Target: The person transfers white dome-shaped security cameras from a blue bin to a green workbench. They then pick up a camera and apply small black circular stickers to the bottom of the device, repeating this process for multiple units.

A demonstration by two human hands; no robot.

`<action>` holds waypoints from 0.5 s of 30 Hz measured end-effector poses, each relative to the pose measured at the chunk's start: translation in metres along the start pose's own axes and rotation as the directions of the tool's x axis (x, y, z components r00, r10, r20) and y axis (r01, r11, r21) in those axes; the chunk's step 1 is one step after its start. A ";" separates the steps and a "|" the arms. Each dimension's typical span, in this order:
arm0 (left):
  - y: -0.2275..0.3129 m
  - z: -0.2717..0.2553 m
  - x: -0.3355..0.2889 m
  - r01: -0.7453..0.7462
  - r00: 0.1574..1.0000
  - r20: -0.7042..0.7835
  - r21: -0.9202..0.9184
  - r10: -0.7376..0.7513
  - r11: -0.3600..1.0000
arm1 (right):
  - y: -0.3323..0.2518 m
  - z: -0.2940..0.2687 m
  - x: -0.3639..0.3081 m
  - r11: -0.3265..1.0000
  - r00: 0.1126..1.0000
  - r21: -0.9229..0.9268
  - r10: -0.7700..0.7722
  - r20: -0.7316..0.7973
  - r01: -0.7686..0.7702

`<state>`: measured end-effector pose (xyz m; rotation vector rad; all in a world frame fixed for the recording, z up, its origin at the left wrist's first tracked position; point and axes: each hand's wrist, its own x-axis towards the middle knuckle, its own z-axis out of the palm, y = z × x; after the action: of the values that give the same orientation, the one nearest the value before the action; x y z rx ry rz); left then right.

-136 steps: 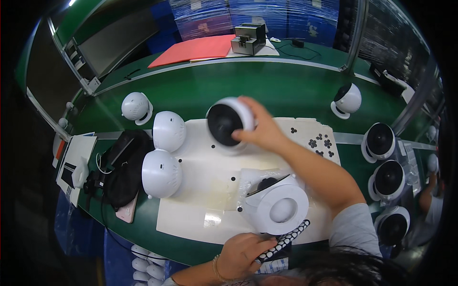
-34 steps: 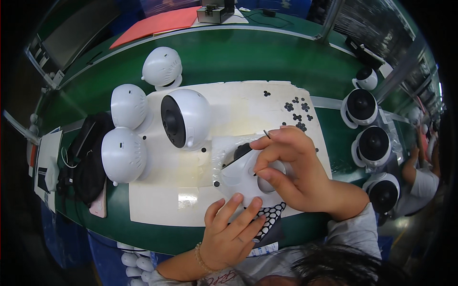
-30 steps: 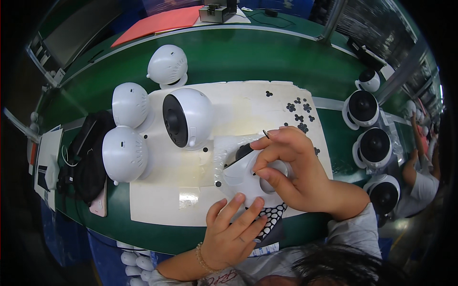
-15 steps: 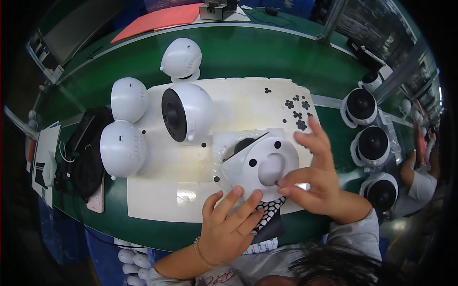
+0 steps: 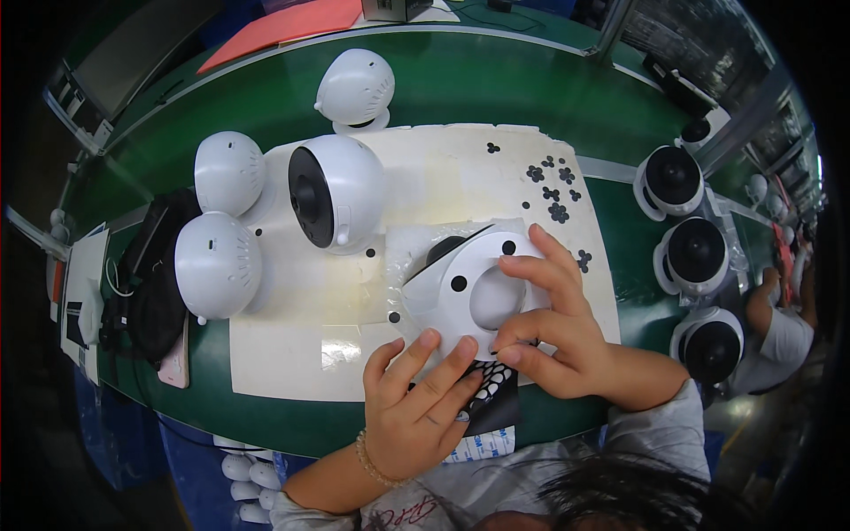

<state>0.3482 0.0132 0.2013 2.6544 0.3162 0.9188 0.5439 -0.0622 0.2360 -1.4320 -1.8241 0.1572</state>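
Observation:
A white ball-shaped camera (image 5: 427, 292) lies tipped over on a clear plastic bag, its ring-shaped base (image 5: 453, 311) facing up. Two round black pads (image 5: 459, 283) sit on that ring. My left hand (image 5: 412, 398) rests with fingers spread, its fingertips on the base's near edge. At the ring's near right edge my right hand (image 5: 567, 345) pinches thumb and forefinger together on a small dark pad, mostly hidden by the fingertips; its other fingers arch over the ring. Below the base lies a black sheet with white round holes (image 5: 487, 389).
Several white cameras stand left and behind, one with its black front (image 5: 312, 199) showing. Others line the right side (image 5: 671, 174). Black pad scraps (image 5: 558, 212) dot the cream board (image 5: 292, 358). A black bag (image 5: 164, 301) lies left. Another person (image 5: 779, 332) is at far right.
The view has shifted slightly, so most things sit higher. My right thumb and forefinger have come down onto the ring's near edge, and the other fingers have curled over it. My left hand stays at the base.

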 end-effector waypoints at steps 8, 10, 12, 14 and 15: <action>0.002 0.000 0.002 0.018 0.999 -0.030 0.005 -0.017 1.000 | 0.009 0.001 -0.020 0.726 0.897 -0.637 -0.425 -0.121 0.258; 0.002 0.000 0.003 0.016 0.999 -0.033 0.003 -0.016 1.000 | 0.002 -0.003 -0.019 0.806 0.918 -0.550 -0.361 -0.164 0.219; 0.003 0.001 0.004 0.009 0.999 -0.040 0.001 -0.009 1.000 | -0.005 -0.003 -0.015 0.931 0.942 -0.322 -0.250 -0.225 0.171; 0.006 0.003 0.005 0.058 0.996 -0.069 -0.031 -0.060 0.998 | -0.008 0.003 -0.007 0.952 0.952 -0.200 -0.264 -0.154 0.232; 0.007 0.004 0.005 0.082 0.993 -0.083 -0.049 -0.086 0.995 | -0.010 0.006 -0.003 0.956 0.954 -0.138 -0.274 -0.119 0.258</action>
<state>0.3552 0.0074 0.2035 2.5450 0.4180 1.0012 0.5325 -0.0661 0.2352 -1.2279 -1.9173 -0.1871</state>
